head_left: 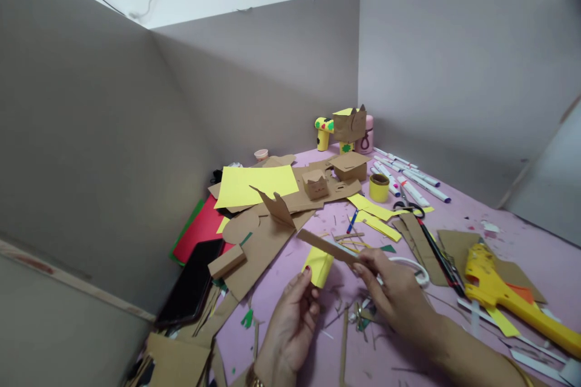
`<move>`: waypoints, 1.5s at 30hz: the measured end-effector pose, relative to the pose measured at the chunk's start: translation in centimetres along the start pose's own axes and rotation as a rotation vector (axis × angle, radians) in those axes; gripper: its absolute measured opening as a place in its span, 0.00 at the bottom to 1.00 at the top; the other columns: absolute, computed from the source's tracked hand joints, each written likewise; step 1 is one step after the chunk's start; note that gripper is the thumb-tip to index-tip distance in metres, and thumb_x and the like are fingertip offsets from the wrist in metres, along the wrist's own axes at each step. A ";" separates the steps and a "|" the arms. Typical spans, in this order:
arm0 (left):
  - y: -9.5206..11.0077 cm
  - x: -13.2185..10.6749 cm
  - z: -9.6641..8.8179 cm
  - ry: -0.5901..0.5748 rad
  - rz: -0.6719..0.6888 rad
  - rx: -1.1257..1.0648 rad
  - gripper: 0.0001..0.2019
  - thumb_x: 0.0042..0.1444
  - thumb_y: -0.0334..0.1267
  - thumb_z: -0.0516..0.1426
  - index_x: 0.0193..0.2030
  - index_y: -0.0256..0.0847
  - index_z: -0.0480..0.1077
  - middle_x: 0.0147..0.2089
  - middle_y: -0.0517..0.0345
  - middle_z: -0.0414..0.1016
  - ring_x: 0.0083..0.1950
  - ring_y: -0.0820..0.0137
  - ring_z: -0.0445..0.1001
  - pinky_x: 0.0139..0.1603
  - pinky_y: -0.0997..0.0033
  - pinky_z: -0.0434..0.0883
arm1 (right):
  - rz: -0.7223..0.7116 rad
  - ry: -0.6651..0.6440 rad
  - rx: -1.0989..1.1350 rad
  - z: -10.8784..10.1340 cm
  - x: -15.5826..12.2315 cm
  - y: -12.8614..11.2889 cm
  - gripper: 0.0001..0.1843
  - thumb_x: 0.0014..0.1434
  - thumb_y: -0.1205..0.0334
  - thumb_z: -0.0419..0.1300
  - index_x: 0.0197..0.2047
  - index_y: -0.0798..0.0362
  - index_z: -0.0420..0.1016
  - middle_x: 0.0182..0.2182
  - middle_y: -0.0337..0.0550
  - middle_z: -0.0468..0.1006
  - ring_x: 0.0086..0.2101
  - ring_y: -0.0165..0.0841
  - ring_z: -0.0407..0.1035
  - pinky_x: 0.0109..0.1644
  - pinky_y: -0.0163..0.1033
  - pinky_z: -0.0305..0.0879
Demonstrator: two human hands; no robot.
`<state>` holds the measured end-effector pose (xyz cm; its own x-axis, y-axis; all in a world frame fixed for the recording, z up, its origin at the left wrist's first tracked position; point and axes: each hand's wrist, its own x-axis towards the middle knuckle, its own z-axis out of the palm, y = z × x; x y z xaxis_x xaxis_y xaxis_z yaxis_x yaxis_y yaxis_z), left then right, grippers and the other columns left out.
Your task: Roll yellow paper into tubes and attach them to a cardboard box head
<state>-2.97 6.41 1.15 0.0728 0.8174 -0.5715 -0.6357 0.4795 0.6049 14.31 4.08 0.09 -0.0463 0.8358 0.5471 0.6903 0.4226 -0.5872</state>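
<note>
My left hand [294,317] is closed around a small yellow paper-covered piece [319,267], its thumb pressed on the near side. My right hand [394,290] pinches one end of a narrow brown cardboard strip [325,246]. The strip slants up and left above the yellow piece; whether the two touch, I cannot tell. Below the hands lie thin cardboard and paper scraps [344,344]. A yellow glue gun [499,290] rests to the right of my right hand, and a white cord [421,275] curls just behind that hand.
Cardboard sheets [254,278], yellow paper [256,186] and a black phone-like slab [190,281] lie at left. Small cardboard boxes [349,168], a yellow-wrapped roll [379,188], scissors [411,208] and several markers [424,182] are farther back. Grey partitions [272,72] surround the pink table.
</note>
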 end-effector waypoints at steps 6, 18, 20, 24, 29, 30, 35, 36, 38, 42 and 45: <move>0.1 0.1 0.0 0.048 0.002 -0.017 0.08 0.58 0.23 0.53 0.30 0.33 0.69 0.21 0.62 0.68 0.16 0.81 0.66 0.13 0.87 0.62 | -0.192 -0.114 -0.035 1.1 -0.9 -0.3 0.09 0.65 0.68 0.44 0.35 0.50 0.62 0.25 0.41 0.73 0.25 0.35 0.69 0.29 0.37 0.61; 0.2 -0.1 0.3 0.007 0.008 -0.008 0.06 0.59 0.25 0.54 0.31 0.32 0.69 0.21 0.62 0.68 0.16 0.82 0.65 0.13 0.86 0.60 | 0.013 -0.010 -0.063 0.1 0.0 0.2 0.06 0.65 0.65 0.46 0.38 0.51 0.62 0.23 0.38 0.74 0.22 0.33 0.69 0.27 0.35 0.61; 0.2 -0.3 0.3 -0.012 0.001 -0.008 0.06 0.59 0.25 0.53 0.32 0.32 0.69 0.22 0.61 0.69 0.17 0.82 0.65 0.13 0.86 0.60 | 0.076 -0.018 -0.115 -0.2 0.3 0.8 0.06 0.65 0.63 0.46 0.38 0.51 0.62 0.22 0.37 0.74 0.21 0.34 0.70 0.26 0.35 0.60; 0.4 -0.4 0.1 -0.078 -0.061 -0.045 0.06 0.60 0.25 0.52 0.32 0.32 0.69 0.23 0.59 0.70 0.18 0.80 0.65 0.14 0.85 0.60 | 0.153 -0.046 -0.388 -1.1 1.3 3.2 0.07 0.63 0.65 0.47 0.40 0.53 0.65 0.26 0.45 0.77 0.25 0.40 0.72 0.27 0.40 0.61; 0.2 -0.4 -0.8 -0.230 -0.151 -0.076 0.06 0.48 0.29 0.64 0.30 0.32 0.70 0.22 0.61 0.69 0.19 0.80 0.64 0.16 0.84 0.59 | 0.125 -0.085 -0.516 -2.0 2.2 5.7 0.13 0.56 0.76 0.49 0.40 0.57 0.70 0.37 0.57 0.77 0.43 0.49 0.69 0.42 0.48 0.63; 0.1 -0.3 -1.0 -0.248 -0.147 -0.063 0.10 0.43 0.30 0.67 0.29 0.33 0.70 0.23 0.61 0.70 0.20 0.80 0.65 0.17 0.84 0.60 | 0.111 -0.065 -0.493 -2.1 2.3 5.6 0.13 0.56 0.75 0.49 0.42 0.58 0.71 0.41 0.58 0.76 0.46 0.50 0.66 0.46 0.50 0.61; -0.2 -0.2 -1.1 -0.289 0.046 0.124 0.14 0.38 0.37 0.70 0.30 0.34 0.73 0.25 0.61 0.71 0.23 0.80 0.65 0.20 0.83 0.59 | 0.084 0.035 0.111 -2.5 1.8 1.9 0.11 0.63 0.59 0.51 0.38 0.52 0.73 0.36 0.47 0.75 0.41 0.40 0.67 0.45 0.44 0.62; -0.2 -0.2 -1.0 -0.296 0.086 0.170 0.14 0.39 0.38 0.70 0.30 0.34 0.73 0.25 0.61 0.71 0.22 0.81 0.64 0.20 0.83 0.58 | 0.085 0.013 0.223 -2.5 1.6 1.0 0.12 0.63 0.56 0.51 0.37 0.50 0.74 0.34 0.44 0.74 0.39 0.38 0.68 0.44 0.42 0.62; -0.2 -0.1 -0.7 -0.308 0.134 0.256 0.14 0.40 0.41 0.69 0.29 0.33 0.73 0.24 0.62 0.70 0.22 0.81 0.62 0.21 0.83 0.57 | 0.095 -0.054 0.366 -2.6 1.4 -0.4 0.13 0.62 0.53 0.53 0.36 0.49 0.74 0.33 0.42 0.73 0.37 0.37 0.68 0.42 0.41 0.62; -0.3 -0.3 -0.4 -0.334 0.166 0.398 0.15 0.41 0.44 0.68 0.24 0.33 0.71 0.20 0.62 0.67 0.21 0.81 0.59 0.22 0.81 0.56 | 0.132 -0.152 0.454 -2.4 1.4 -1.4 0.12 0.59 0.52 0.56 0.33 0.51 0.74 0.33 0.42 0.71 0.37 0.37 0.67 0.41 0.40 0.61; -0.6 -0.4 -0.5 -0.332 0.198 0.468 0.16 0.41 0.45 0.67 0.22 0.34 0.69 0.18 0.64 0.64 0.20 0.81 0.56 0.22 0.80 0.54 | 0.158 -0.174 0.449 -2.1 1.4 -1.3 0.14 0.58 0.55 0.56 0.24 0.52 0.70 0.27 0.40 0.68 0.32 0.35 0.66 0.37 0.39 0.61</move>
<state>-2.99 5.61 0.71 0.2712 0.9253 -0.2650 -0.2612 0.3357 0.9050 14.87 3.96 2.85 -0.1120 0.9316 0.3457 0.3216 0.3631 -0.8745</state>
